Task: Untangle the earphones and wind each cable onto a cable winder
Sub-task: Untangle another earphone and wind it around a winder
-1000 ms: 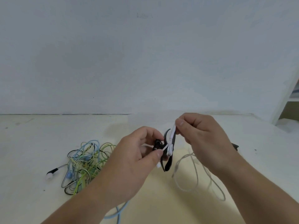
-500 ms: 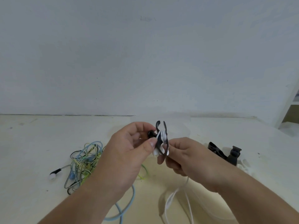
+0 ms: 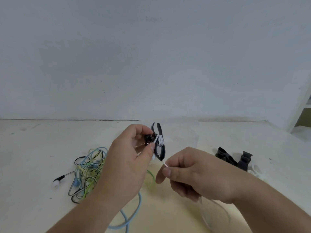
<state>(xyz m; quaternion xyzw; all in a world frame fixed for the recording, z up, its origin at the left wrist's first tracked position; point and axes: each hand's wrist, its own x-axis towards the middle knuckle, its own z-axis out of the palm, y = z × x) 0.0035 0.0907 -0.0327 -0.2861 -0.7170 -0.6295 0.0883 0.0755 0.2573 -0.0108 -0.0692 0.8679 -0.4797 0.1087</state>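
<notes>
Plainly, from the head view, the left hand (image 3: 127, 163) pinches a black cable winder (image 3: 159, 130) at its waist, thumb on the near side and curled fingers behind, holding it upright above the tabletop (image 3: 33, 148). A white cable (image 3: 160, 140) is wrapped a few turns round that waist. One short taut strand runs from the winder's lower end to the right hand (image 3: 198, 175), just below and to the right of the left. There the thumb and forefinger nip it, and the other fingers are curled in. The rest of the white cable trails out beneath the right hand in loose, blurred loops.

What could go wrong, as I judge it: if the right hand slackens, the few turns may spring loose and slide off the narrow waist. If it pulls too hard, the winder could twist out of the left hand's light pinch. The trailing loops under the right wrist could also catch, and a knot hidden in that blur would jam the winding.

The winder looks thin, two rounded lobes with a pinched middle. Left of the left hand lies the tangle of earphones (image 3: 87, 172), green, blue and black-and-white strands not yet separated, with a blue cable (image 3: 134, 214) looping under the left forearm. Right of the right hand sit spare winders (image 3: 225, 155), unused
</notes>
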